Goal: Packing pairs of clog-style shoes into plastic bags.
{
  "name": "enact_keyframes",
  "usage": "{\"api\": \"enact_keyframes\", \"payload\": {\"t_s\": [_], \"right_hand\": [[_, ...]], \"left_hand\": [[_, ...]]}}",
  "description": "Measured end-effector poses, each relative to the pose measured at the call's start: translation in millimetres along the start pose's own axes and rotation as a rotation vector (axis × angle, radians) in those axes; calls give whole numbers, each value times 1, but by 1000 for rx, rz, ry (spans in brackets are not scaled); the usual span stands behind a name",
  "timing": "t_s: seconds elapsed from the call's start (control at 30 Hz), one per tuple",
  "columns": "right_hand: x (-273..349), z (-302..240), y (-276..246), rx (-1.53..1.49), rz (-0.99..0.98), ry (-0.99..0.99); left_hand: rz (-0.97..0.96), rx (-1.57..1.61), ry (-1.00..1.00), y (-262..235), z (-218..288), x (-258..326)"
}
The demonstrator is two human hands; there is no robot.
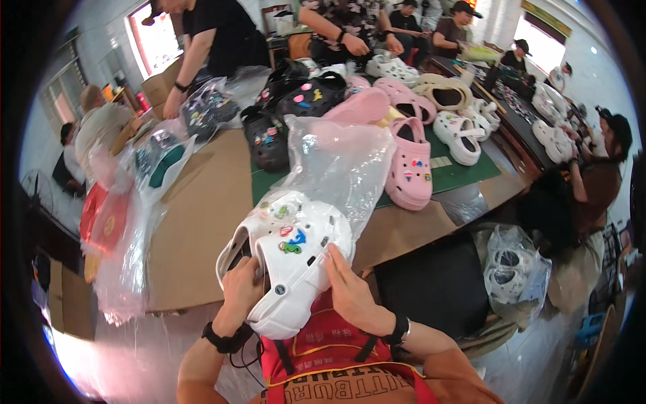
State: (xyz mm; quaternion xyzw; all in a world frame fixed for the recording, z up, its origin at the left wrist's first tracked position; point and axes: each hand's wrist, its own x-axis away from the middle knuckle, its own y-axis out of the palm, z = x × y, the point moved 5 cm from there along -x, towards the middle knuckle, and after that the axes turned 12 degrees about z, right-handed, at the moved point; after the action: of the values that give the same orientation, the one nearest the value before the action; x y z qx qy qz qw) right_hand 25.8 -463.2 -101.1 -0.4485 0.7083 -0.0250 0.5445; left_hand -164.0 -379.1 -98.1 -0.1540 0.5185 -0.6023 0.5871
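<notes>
In front of me is a pair of white clogs [299, 252], the two pressed side by side and tilted, with colourful charms on top. My left hand [242, 289] is closed round the heel end of the nearer clog, its fingers in the opening. Against the right side of the same clog, my right hand [351, 293] presses with its fingers nearly straight; its thumb is hidden. A clear plastic bag [340, 165] stretches away from the clogs over the table. Whether the toes are inside it I cannot tell.
Pink clogs [410, 168], black clogs [269, 138] and several white ones [459, 138] crowd the green mat [471, 176] on the cardboard-covered table [195, 222]. Bagged goods [111, 215] hang at the left edge. A black seat [434, 283] and bagged clogs [508, 269] are at right. Co-workers surround the tables.
</notes>
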Motion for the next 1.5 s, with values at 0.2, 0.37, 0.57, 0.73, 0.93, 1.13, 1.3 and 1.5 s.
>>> {"api": "enact_keyframes", "payload": {"t_s": [0.2, 0.37, 0.57, 0.73, 0.93, 1.13, 1.3, 1.5], "right_hand": [[7, 6, 2, -74, -18, 125], [3, 15, 4, -258, 43, 277], [29, 30, 11, -216, 195, 269], [39, 38, 9, -348, 184, 604], [42, 39, 8, -414, 126, 725], [45, 35, 33, -711, 129, 899], [34, 33, 27, -752, 66, 952], [40, 43, 33, -908, 73, 1048]], "left_hand": [[-14, 24, -5, 12, -2, -4], [-42, 40, -15, 14, 15, -14], [-262, 27, 97, 11, 18, -12], [-405, -64, 197, -9, 23, -14], [-306, 241, 158, -43, 24, -41], [-614, 744, -270, -44, -29, -71], [-524, 894, -404, -29, -81, -88], [-561, 975, -599, -1, -109, -91]]}}
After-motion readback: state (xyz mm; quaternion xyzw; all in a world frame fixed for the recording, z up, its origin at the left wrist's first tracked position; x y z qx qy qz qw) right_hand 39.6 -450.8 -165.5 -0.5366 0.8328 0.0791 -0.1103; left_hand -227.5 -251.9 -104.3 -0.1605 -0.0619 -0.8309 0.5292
